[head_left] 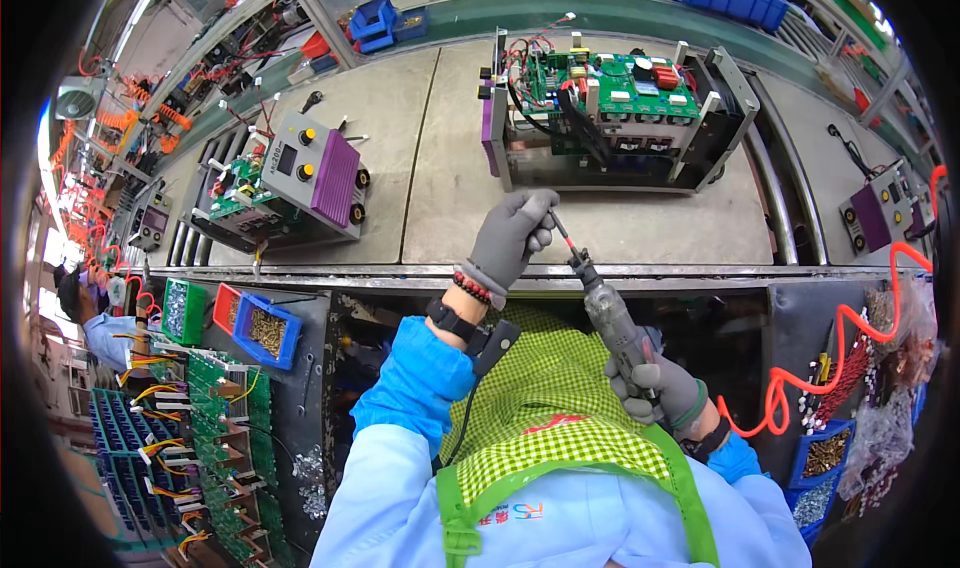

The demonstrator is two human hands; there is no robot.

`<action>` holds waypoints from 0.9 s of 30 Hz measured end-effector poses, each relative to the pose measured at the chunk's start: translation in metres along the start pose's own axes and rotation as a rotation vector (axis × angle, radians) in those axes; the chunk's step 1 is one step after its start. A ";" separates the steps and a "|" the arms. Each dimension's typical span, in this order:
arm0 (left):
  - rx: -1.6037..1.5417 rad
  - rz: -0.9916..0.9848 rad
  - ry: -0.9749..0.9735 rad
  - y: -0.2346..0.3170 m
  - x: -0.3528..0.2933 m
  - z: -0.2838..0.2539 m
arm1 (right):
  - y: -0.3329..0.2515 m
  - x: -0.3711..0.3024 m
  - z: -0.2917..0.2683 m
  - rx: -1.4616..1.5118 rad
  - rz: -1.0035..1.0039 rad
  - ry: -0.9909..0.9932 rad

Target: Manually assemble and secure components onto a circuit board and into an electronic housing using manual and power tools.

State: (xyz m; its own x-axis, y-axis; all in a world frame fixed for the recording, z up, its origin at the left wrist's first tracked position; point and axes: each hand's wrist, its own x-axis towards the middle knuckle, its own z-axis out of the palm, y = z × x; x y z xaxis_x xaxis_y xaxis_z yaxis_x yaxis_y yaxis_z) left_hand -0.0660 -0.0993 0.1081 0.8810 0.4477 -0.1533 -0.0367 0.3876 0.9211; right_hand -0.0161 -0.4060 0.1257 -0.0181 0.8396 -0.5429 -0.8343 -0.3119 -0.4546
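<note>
My right hand (pixel 662 393), in a grey glove, wraps round the body of a grey power screwdriver (pixel 613 323). The tool slants up and to the left, and its long bit (pixel 562 230) ends at my left hand (pixel 515 236). Gloved in grey too, my left hand is closed, with thumb and fingertips pinched beside the bit's tip. Whatever it may hold is too small to make out. Beyond my hands stands an open-sided machine unit (pixel 620 158) with green circuit boards on top. Farther left is a second unit (pixel 310 173) with a purple side panel and yellow knobs.
On the left, a blue bin (pixel 268 332) of brass-coloured fasteners and a green bin (pixel 183 311) stand above rows of circuit boards (pixel 230 418). A coiled orange hose (pixel 800 378) loops at right, near more blue bins (pixel 826 453). Metal rollers (pixel 770 203) flank the bench boards.
</note>
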 end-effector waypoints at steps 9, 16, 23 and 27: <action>0.157 0.167 0.162 -0.044 0.072 -0.004 | -0.001 -0.010 -0.013 -0.159 -0.142 0.265; -0.050 0.122 0.166 -0.057 0.129 -0.019 | 0.000 -0.010 -0.014 -0.219 -0.124 0.268; 0.426 -0.030 0.109 -0.039 0.091 -0.011 | -0.003 -0.003 -0.019 -0.165 -0.156 0.255; 0.453 -0.100 -0.063 -0.023 0.060 -0.028 | -0.003 -0.001 -0.022 -0.213 -0.156 0.260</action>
State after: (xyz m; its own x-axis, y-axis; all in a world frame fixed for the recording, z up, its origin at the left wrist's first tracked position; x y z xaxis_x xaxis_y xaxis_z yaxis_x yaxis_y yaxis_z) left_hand -0.0254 -0.0590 0.0683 0.8972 0.3704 -0.2404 0.2473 0.0296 0.9685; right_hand -0.0013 -0.4157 0.1126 0.2637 0.7521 -0.6040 -0.6821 -0.2973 -0.6681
